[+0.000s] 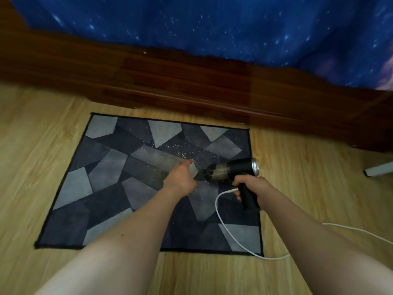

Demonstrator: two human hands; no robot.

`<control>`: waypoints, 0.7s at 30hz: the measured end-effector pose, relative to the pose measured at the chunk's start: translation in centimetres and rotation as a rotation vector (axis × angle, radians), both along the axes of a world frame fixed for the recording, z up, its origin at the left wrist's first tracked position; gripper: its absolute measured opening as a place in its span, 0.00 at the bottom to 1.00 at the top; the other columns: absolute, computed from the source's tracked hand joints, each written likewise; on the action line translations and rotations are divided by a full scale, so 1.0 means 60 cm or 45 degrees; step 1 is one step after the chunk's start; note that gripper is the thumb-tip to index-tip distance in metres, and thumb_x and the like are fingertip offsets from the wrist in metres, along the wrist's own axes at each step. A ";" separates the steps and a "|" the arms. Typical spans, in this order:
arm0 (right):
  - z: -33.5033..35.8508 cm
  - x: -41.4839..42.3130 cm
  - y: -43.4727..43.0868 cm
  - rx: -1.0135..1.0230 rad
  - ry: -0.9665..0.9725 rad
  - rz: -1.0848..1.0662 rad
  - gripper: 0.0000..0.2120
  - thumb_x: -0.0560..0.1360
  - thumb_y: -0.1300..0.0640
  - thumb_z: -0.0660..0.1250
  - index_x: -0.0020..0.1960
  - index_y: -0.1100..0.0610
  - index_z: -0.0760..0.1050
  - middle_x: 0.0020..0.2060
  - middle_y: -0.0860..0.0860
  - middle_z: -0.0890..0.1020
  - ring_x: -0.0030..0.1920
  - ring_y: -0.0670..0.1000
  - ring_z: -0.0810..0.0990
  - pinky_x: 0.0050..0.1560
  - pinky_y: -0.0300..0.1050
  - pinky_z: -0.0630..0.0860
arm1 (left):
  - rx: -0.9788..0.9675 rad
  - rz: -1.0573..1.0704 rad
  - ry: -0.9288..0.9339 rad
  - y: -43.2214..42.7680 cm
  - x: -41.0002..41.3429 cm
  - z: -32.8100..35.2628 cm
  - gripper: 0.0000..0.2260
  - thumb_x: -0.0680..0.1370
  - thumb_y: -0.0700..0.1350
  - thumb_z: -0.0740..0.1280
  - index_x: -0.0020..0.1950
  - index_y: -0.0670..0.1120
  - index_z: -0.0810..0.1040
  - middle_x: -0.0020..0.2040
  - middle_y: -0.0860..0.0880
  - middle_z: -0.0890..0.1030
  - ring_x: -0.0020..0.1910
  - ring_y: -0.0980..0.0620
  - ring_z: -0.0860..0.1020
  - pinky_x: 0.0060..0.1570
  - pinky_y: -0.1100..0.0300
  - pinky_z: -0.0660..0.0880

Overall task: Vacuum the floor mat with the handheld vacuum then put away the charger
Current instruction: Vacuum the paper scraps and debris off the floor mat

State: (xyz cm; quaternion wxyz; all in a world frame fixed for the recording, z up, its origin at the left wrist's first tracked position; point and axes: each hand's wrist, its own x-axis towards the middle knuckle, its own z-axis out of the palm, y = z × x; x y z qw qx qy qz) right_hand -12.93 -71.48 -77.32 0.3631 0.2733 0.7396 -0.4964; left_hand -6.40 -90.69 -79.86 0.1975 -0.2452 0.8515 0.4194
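- Black handheld vacuum (231, 169), with a clear dust cup showing brownish grit and a silver rear cap, sits low over the right edge of the floor mat (85, 188), nozzle pointing left.
- Of the hands, the right hand (248, 186) wraps its fingers round the handle. The white charger cable (229, 233) is plugged in there and loops over the mat's near right corner onto the wooden floor (32, 124).
- Left hand (180, 180) reaches beside the nozzle; whether it pinches anything cannot be told.
- Pale crumbs (170, 149) are scattered mid-mat; slow, overlapping low passes would likely work best, with the cable kept clear.
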 end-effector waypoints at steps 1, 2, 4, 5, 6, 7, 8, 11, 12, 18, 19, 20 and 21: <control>0.000 0.002 0.004 0.002 0.006 -0.011 0.03 0.69 0.69 0.69 0.39 0.65 0.75 0.26 0.59 0.76 0.20 0.52 0.74 0.23 0.39 0.75 | -0.001 -0.006 -0.004 0.004 0.000 -0.001 0.33 0.73 0.40 0.69 0.76 0.49 0.59 0.71 0.43 0.67 0.68 0.44 0.68 0.67 0.51 0.68; -0.001 0.004 0.006 -0.003 0.014 -0.018 0.03 0.69 0.69 0.69 0.39 0.65 0.76 0.26 0.59 0.76 0.21 0.52 0.74 0.23 0.39 0.75 | -0.004 -0.009 -0.005 0.006 0.001 0.000 0.33 0.73 0.40 0.69 0.76 0.49 0.59 0.71 0.44 0.67 0.68 0.44 0.68 0.67 0.51 0.68; -0.003 0.004 0.003 -0.013 0.030 -0.023 0.02 0.69 0.69 0.69 0.40 0.66 0.76 0.27 0.59 0.77 0.21 0.52 0.75 0.23 0.40 0.75 | -0.007 -0.007 0.006 0.005 0.003 -0.002 0.33 0.73 0.40 0.69 0.75 0.49 0.60 0.71 0.44 0.67 0.68 0.44 0.69 0.67 0.53 0.68; -0.004 0.005 -0.001 -0.015 0.042 -0.026 0.03 0.69 0.69 0.69 0.41 0.66 0.76 0.26 0.59 0.77 0.21 0.52 0.75 0.23 0.40 0.75 | -0.010 0.000 0.013 0.003 0.005 -0.002 0.32 0.73 0.40 0.69 0.75 0.49 0.61 0.70 0.44 0.68 0.67 0.44 0.70 0.66 0.54 0.68; -0.006 0.005 -0.005 -0.017 0.053 -0.030 0.03 0.69 0.69 0.70 0.42 0.67 0.77 0.26 0.59 0.77 0.22 0.53 0.75 0.23 0.40 0.75 | -0.012 0.009 0.018 0.000 0.007 -0.001 0.32 0.73 0.39 0.69 0.75 0.49 0.62 0.69 0.44 0.69 0.67 0.44 0.70 0.66 0.55 0.68; -0.007 0.005 -0.011 -0.025 0.060 -0.038 0.04 0.69 0.68 0.70 0.43 0.67 0.77 0.26 0.59 0.77 0.23 0.53 0.75 0.23 0.41 0.76 | -0.013 0.021 0.026 -0.004 0.009 0.001 0.31 0.73 0.39 0.68 0.74 0.49 0.63 0.69 0.44 0.70 0.66 0.44 0.71 0.66 0.55 0.69; -0.009 0.005 -0.017 -0.034 0.065 -0.047 0.04 0.69 0.68 0.71 0.43 0.67 0.77 0.27 0.59 0.78 0.23 0.53 0.76 0.24 0.41 0.76 | -0.014 0.031 0.037 -0.008 0.011 0.002 0.29 0.73 0.39 0.68 0.73 0.49 0.65 0.68 0.44 0.71 0.66 0.44 0.71 0.65 0.55 0.69; -0.012 0.005 -0.034 -0.037 0.071 -0.040 0.05 0.68 0.68 0.71 0.43 0.68 0.77 0.27 0.60 0.78 0.23 0.54 0.76 0.24 0.41 0.76 | -0.023 0.049 0.057 -0.018 0.016 0.007 0.27 0.74 0.40 0.68 0.72 0.48 0.66 0.68 0.44 0.70 0.66 0.44 0.71 0.65 0.56 0.68; -0.013 0.005 -0.037 -0.034 0.073 -0.031 0.05 0.68 0.68 0.71 0.43 0.68 0.77 0.27 0.60 0.78 0.23 0.54 0.76 0.24 0.41 0.76 | -0.024 0.046 0.061 -0.021 0.017 0.008 0.27 0.74 0.40 0.68 0.72 0.48 0.66 0.69 0.44 0.70 0.66 0.44 0.71 0.65 0.57 0.68; -0.020 0.008 -0.042 -0.049 0.034 -0.002 0.09 0.68 0.68 0.71 0.47 0.70 0.78 0.29 0.61 0.79 0.25 0.55 0.77 0.26 0.43 0.78 | -0.037 0.051 0.059 -0.019 0.020 0.009 0.28 0.74 0.40 0.69 0.73 0.47 0.65 0.69 0.43 0.70 0.67 0.44 0.70 0.66 0.57 0.67; -0.021 0.010 -0.044 -0.063 0.022 -0.002 0.11 0.68 0.68 0.72 0.49 0.70 0.78 0.29 0.61 0.79 0.25 0.55 0.77 0.26 0.43 0.78 | -0.036 0.055 0.056 -0.018 0.020 0.008 0.28 0.74 0.40 0.69 0.72 0.47 0.66 0.69 0.43 0.70 0.67 0.44 0.70 0.66 0.56 0.67; -0.022 0.012 -0.046 -0.079 0.015 -0.010 0.12 0.68 0.68 0.72 0.50 0.71 0.78 0.30 0.61 0.79 0.25 0.54 0.77 0.26 0.43 0.78 | -0.032 0.057 0.054 -0.017 0.020 0.007 0.28 0.74 0.40 0.69 0.72 0.47 0.66 0.68 0.43 0.70 0.67 0.44 0.70 0.66 0.55 0.68; -0.023 0.013 -0.046 -0.094 0.008 -0.023 0.13 0.68 0.68 0.72 0.51 0.71 0.78 0.30 0.61 0.79 0.25 0.54 0.77 0.26 0.43 0.78 | -0.026 0.057 0.049 -0.015 0.020 0.006 0.28 0.73 0.40 0.69 0.72 0.48 0.66 0.68 0.44 0.70 0.66 0.43 0.71 0.66 0.55 0.68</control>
